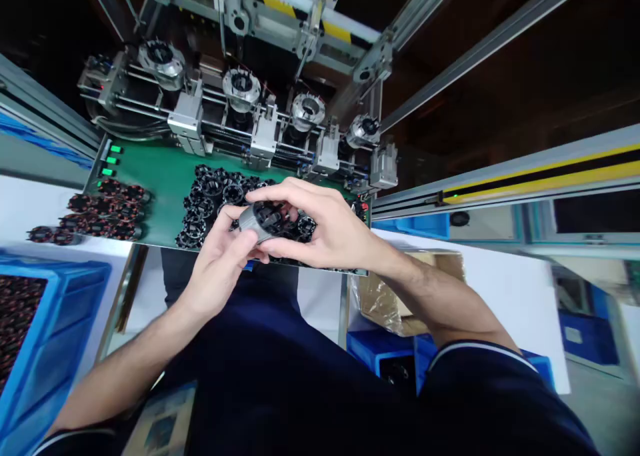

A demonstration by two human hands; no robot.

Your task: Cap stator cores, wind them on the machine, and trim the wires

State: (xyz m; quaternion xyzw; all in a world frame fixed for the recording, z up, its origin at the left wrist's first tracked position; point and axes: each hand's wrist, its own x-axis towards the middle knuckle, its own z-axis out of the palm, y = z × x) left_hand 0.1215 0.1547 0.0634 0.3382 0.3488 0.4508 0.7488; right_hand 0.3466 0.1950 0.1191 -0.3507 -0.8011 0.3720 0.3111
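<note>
Both hands are closed around a stator core (253, 224), a grey laminated metal ring with black plastic parts at its right end. My left hand (220, 259) grips the metal side between thumb and fingers. From the right, my right hand (327, 226) curls its fingers round the black plastic end, part of which is hidden. Just beneath and behind the hands, a cluster of black slotted plastic rings (205, 199) covers the middle of the green bench mat (160, 169). Several copper-wound stators (107, 209) sit together at the mat's left end.
Behind the mat stands a machine with several round metal fixtures (241, 89) on rails. Green-lit buttons (109, 172) line the mat's left edge. A blue crate (65, 336) of small parts is at lower left. An opened cardboard box (385, 303) and blue bins (375, 349) lie at lower right.
</note>
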